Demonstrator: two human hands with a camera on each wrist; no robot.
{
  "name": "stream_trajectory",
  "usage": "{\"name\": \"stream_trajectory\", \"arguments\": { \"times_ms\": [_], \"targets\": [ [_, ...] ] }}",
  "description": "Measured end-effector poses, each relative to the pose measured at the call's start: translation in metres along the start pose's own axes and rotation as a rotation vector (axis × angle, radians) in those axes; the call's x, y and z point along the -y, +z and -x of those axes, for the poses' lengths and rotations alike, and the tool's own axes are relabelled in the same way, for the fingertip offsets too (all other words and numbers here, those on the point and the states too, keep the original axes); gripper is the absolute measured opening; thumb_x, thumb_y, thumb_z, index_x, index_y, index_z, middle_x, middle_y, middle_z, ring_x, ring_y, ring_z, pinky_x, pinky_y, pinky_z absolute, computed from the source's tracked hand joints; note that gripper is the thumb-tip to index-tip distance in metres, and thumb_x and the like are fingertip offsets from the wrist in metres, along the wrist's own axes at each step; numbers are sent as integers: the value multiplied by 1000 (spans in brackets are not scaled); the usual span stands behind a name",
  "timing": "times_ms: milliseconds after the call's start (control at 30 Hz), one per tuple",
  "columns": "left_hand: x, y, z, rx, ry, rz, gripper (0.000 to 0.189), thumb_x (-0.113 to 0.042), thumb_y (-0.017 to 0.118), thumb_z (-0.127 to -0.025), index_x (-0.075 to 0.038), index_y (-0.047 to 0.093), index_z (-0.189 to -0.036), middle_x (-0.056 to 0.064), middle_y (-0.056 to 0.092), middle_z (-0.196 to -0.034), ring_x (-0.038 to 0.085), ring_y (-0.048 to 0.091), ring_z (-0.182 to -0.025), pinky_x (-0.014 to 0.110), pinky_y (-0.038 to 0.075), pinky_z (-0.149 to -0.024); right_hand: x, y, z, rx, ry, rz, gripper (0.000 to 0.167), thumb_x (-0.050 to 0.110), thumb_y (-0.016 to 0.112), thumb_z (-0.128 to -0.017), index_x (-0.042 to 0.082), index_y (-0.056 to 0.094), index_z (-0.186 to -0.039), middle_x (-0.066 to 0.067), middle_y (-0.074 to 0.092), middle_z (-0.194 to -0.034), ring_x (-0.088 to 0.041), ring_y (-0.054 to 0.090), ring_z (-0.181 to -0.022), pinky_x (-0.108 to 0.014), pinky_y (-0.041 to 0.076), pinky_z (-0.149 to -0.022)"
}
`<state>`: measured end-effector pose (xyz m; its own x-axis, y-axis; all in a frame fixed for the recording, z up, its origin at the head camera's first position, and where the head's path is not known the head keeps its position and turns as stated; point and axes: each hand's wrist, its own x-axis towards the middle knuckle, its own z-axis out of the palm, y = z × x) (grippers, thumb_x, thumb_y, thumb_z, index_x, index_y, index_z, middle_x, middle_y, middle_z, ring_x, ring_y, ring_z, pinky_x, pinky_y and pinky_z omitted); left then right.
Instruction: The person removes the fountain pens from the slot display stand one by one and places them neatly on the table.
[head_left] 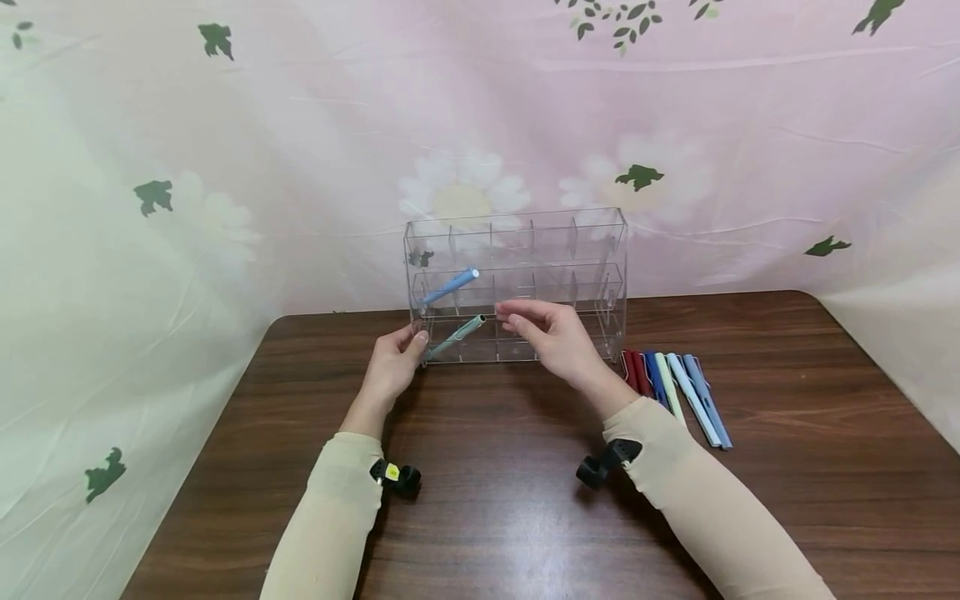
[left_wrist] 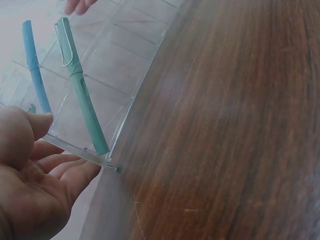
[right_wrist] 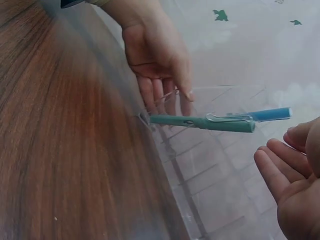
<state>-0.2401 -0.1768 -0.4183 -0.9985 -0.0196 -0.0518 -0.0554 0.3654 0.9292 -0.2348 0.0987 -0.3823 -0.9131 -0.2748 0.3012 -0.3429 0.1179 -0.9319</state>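
A clear acrylic pen organizer [head_left: 555, 242] with divided compartments stands at the table's back edge. Its left side wall is gripped by my left hand [head_left: 393, 362], thumb on one face and fingers on the other in the left wrist view. A teal-green pen [head_left: 459, 335] leans to the right in the lower front left compartment. Behind and above it, a blue pen [head_left: 450, 286] slants the same way in a higher tier. My right hand [head_left: 555, 333] hovers before the organizer, fingers loosely extended and holding nothing, just right of the green pen's capped end and apart from it.
Right of the organizer, several pens lie side by side on the brown wooden table [head_left: 480, 517]: dark red pens [head_left: 636, 372], a dark blue pen [head_left: 657, 379], a pale green pen [head_left: 670, 387], a light blue pen [head_left: 693, 400] and a mid-blue pen [head_left: 708, 402]. A patterned cloth [head_left: 337, 167] hangs behind.
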Motion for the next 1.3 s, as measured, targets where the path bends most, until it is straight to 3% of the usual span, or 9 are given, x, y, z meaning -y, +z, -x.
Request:
{"name": "stream_trajectory", "arguments": {
  "times_ms": [100, 367, 533, 767, 833, 933, 1167, 1300],
  "targets": [
    [0, 0, 0, -3, -5, 4, 46, -21, 54, -115, 0, 55, -156, 24, 67, -147, 30, 61, -134, 52, 50, -118, -4, 6, -3, 7, -4, -14, 31, -2, 58, -109, -12, 66, -138, -32, 69, -139, -49, 71, -122, -34, 61, -103],
    [1, 1, -1, -2, -14, -6, 47, -22, 54, -115, 0, 54, -157, 23, 66, -148, 30, 60, -136, 53, 49, -119, -10, 21, -9, 0, 30, -34, 33, -3, 58, -109, -12, 65, -140, -29, 69, -141, -46, 71, -124, -31, 61, -103],
    [0, 1, -1, -3, -23, 6, 47, -22, 55, -114, -1, 55, -156, 22, 66, -148, 30, 60, -136, 53, 49, -120, -14, 31, -10, -16, 57, -23, 34, -1, 59, -109, -10, 64, -141, -26, 70, -141, -48, 72, -122, -39, 61, -103],
    [1, 1, -1, -4, -9, 3, 46, -22, 55, -114, 0, 57, -155, 23, 69, -144, 28, 62, -129, 52, 52, -116, -18, 43, -12, -65, 90, -66, 34, 2, 63, -108, -10, 66, -140, -27, 73, -134, -51, 73, -116, -15, 59, -83],
    [1, 1, -2, -6, -13, 9, 45, -22, 56, -114, -1, 58, -154, 22, 69, -143, 28, 62, -128, 51, 52, -116, -19, 45, -13, -79, 102, -94, 34, 1, 64, -107, -11, 66, -139, -28, 74, -132, -52, 73, -116, -14, 59, -81],
    [1, 1, -2, -4, -10, 3, 46, -22, 55, -114, -1, 57, -155, 23, 69, -144, 28, 62, -129, 51, 51, -116, -20, 47, -13, -97, 111, -113, 31, 0, 64, -107, -10, 68, -136, -28, 74, -131, -51, 73, -116, -19, 62, -87],
    [2, 1, -1, 3, -20, 1, 48, -23, 54, -115, -1, 53, -157, 23, 69, -143, 27, 61, -124, 48, 52, -111, -19, 47, -12, -134, 120, -150, 29, 0, 66, -105, -11, 69, -132, -28, 75, -129, -49, 74, -116, -47, 62, -101],
    [2, 1, -2, 3, -15, 1, 48, -23, 54, -115, 0, 54, -157, 24, 68, -144, 27, 61, -124, 47, 52, -112, -14, 44, -11, -153, 98, -179, 27, -2, 67, -104, -11, 70, -130, -30, 75, -128, -49, 74, -115, -40, 63, -99]
  ]
}}
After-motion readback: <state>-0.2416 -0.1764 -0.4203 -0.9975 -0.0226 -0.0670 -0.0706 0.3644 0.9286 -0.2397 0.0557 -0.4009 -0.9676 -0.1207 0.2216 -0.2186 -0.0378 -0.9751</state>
